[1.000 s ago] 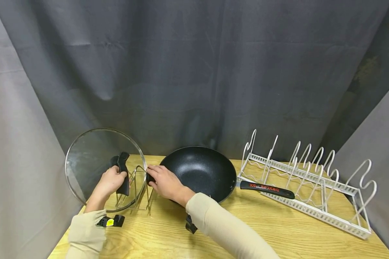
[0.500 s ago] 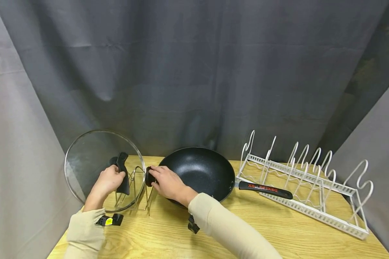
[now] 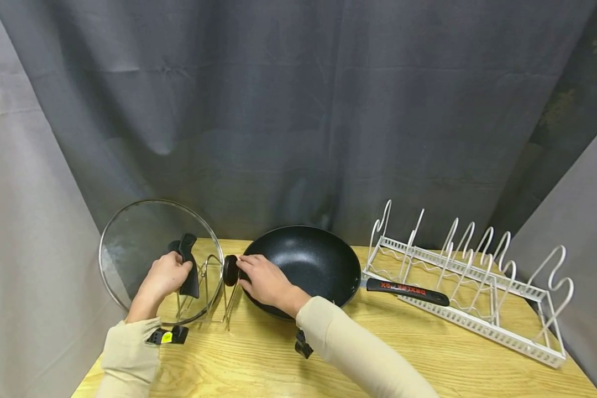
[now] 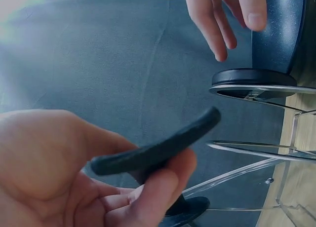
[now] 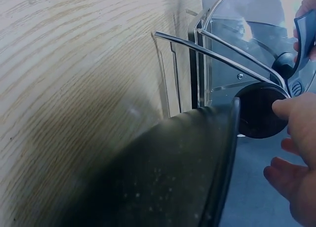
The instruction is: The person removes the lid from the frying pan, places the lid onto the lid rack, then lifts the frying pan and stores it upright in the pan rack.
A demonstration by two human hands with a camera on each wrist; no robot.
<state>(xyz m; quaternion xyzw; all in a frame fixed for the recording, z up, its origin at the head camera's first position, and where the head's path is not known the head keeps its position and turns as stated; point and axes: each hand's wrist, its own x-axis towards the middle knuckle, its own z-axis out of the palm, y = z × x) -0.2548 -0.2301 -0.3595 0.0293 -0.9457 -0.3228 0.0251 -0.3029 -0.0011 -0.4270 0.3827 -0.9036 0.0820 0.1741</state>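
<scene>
My left hand [image 3: 165, 276] grips the black handle [image 4: 158, 150] of a large round glass lid [image 3: 134, 237] with a metal rim. The lid stands upright at the left, among the loops of a small metal wire rack [image 5: 212, 54]. A black round disc [image 3: 230, 270] sits at the top of the rack's right-hand loop. Right beside this disc is my right hand [image 3: 267, 281], its fingers loosely bent and spread apart. In the left wrist view those fingers show a gap from the disc. In the right wrist view the thumb overlaps the disc's edge.
Close under my right forearm lies a black wok [image 3: 303, 265], its handle [image 3: 408, 291] pointing right. The handle reaches over the near edge of a white wire pan rack [image 3: 477, 325] with several upright loops. Grey curtains [image 3: 298, 110] hang behind the wooden table [image 3: 249, 359].
My right hand has let go of the black disc and drawn slightly right, so more of the disc shows. My left hand and the lid stay nearly still.
</scene>
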